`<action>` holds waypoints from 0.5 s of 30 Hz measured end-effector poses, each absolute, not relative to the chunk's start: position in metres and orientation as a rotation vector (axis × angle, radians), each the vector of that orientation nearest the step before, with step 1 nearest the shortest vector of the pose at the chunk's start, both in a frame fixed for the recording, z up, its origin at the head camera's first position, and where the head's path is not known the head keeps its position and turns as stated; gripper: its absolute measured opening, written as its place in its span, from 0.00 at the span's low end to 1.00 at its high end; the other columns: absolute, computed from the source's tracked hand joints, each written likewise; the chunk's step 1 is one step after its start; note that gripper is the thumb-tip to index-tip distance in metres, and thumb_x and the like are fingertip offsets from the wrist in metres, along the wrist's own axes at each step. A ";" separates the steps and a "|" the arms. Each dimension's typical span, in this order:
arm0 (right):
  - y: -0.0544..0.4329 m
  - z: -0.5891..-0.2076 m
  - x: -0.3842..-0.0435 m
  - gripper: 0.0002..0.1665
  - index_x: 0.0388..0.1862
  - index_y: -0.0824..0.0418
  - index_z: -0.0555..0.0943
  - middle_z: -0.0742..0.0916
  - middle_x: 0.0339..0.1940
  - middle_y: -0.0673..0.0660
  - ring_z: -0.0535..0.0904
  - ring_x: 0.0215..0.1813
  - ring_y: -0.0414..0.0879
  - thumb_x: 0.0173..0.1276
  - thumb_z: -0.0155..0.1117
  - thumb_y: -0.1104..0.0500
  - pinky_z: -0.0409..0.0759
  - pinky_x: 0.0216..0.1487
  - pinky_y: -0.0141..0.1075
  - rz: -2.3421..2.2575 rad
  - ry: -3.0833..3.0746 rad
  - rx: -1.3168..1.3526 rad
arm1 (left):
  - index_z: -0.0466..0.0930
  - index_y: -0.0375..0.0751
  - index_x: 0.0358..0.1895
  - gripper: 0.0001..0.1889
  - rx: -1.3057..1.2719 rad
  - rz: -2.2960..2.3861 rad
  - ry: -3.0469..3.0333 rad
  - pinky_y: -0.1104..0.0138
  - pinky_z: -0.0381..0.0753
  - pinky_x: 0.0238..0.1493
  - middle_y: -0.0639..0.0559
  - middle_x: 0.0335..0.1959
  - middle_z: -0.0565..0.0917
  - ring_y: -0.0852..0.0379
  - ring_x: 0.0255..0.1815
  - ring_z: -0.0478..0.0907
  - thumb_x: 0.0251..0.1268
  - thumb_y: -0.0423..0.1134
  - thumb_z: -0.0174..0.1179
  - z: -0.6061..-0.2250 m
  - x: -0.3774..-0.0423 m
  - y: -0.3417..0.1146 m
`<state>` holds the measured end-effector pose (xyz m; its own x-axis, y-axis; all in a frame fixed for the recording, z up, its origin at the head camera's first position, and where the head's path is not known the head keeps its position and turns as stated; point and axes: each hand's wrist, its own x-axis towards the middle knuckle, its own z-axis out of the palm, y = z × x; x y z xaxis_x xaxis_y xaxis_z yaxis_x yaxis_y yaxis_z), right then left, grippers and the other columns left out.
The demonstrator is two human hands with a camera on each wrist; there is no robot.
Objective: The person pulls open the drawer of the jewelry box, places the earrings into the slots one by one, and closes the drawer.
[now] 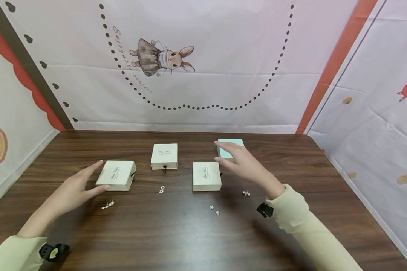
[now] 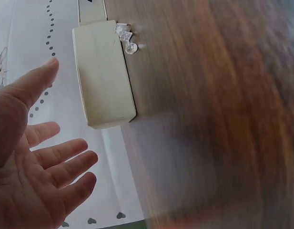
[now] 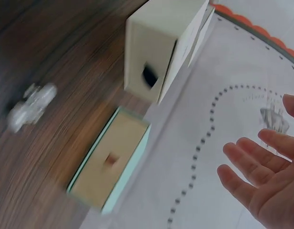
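My left hand [image 1: 72, 190] is raised beside a cream gift box [image 1: 117, 175] at the left, fingers spread with nothing in them. In the left wrist view its fingers [image 2: 65, 167] are apart from the box. Below that box lies a pair of earrings [image 1: 108, 205]. My right hand [image 1: 242, 162] hovers at the right, fingers extended and holding nothing. It overlaps part of a mint-green box [image 1: 231, 143] in the head view. A cream box [image 1: 207, 177] with a black pull tab sits just left of it. Small pearly earrings [image 1: 246, 193] lie below my right hand.
Another cream box [image 1: 164, 156] stands at the back middle of the dark wooden table [image 1: 149, 233]. Sparkly earrings [image 1: 161, 189] lie in front of it, and flower-shaped earrings [image 1: 214, 210] lie closer to me. A printed cloth [image 1: 224, 56] hangs behind the table.
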<state>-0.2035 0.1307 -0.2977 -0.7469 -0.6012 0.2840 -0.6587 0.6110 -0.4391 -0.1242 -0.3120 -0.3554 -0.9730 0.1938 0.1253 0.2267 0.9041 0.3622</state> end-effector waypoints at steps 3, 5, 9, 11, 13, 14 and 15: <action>0.114 -0.300 -0.208 0.28 0.64 0.65 0.67 0.75 0.61 0.61 0.70 0.61 0.53 0.68 0.55 0.53 0.66 0.60 0.45 0.852 -2.700 1.116 | 0.51 0.30 0.68 0.43 -0.324 -0.605 -2.979 0.38 0.65 0.46 0.23 0.58 0.65 0.27 0.52 0.67 0.57 0.52 0.61 -0.358 -0.128 -0.312; 0.102 -0.301 -0.210 0.27 0.63 0.65 0.69 0.76 0.59 0.61 0.72 0.59 0.53 0.68 0.55 0.54 0.68 0.59 0.44 0.878 -2.685 1.155 | 0.53 0.29 0.67 0.42 -0.318 -0.622 -2.978 0.39 0.65 0.45 0.23 0.57 0.67 0.27 0.52 0.67 0.57 0.50 0.62 -0.359 -0.130 -0.312; 0.079 -0.302 -0.213 0.26 0.61 0.66 0.71 0.78 0.56 0.61 0.76 0.54 0.51 0.67 0.55 0.55 0.72 0.55 0.41 0.936 -2.672 1.190 | 0.56 0.29 0.66 0.39 -0.310 -0.641 -2.995 0.40 0.66 0.45 0.24 0.53 0.71 0.27 0.52 0.68 0.57 0.49 0.62 -0.359 -0.132 -0.312; 0.069 -0.302 -0.214 0.25 0.60 0.65 0.72 0.79 0.55 0.61 0.77 0.53 0.50 0.67 0.55 0.55 0.73 0.54 0.38 0.972 -2.675 1.195 | 0.58 0.29 0.65 0.39 -0.301 -0.640 -3.005 0.41 0.66 0.45 0.25 0.52 0.72 0.27 0.52 0.68 0.57 0.49 0.61 -0.359 -0.133 -0.311; 0.060 -0.302 -0.214 0.24 0.59 0.64 0.72 0.80 0.54 0.60 0.78 0.51 0.47 0.67 0.55 0.54 0.74 0.52 0.36 1.010 -2.685 1.201 | 0.60 0.28 0.64 0.38 -0.286 -0.630 -3.015 0.41 0.66 0.45 0.25 0.51 0.73 0.27 0.52 0.68 0.57 0.49 0.61 -0.360 -0.134 -0.311; 0.055 -0.301 -0.215 0.24 0.59 0.64 0.73 0.81 0.53 0.59 0.78 0.51 0.46 0.67 0.55 0.54 0.74 0.51 0.34 1.026 -2.693 1.205 | 0.62 0.27 0.63 0.37 -0.278 -0.620 -3.018 0.41 0.66 0.45 0.25 0.51 0.73 0.27 0.52 0.68 0.57 0.49 0.61 -0.360 -0.134 -0.311; 0.050 -0.301 -0.215 0.24 0.59 0.64 0.73 0.81 0.52 0.59 0.78 0.50 0.45 0.67 0.55 0.55 0.74 0.50 0.33 1.042 -2.699 1.212 | 0.63 0.27 0.63 0.36 -0.267 -0.617 -3.023 0.41 0.66 0.45 0.25 0.52 0.72 0.27 0.53 0.67 0.57 0.50 0.61 -0.360 -0.135 -0.311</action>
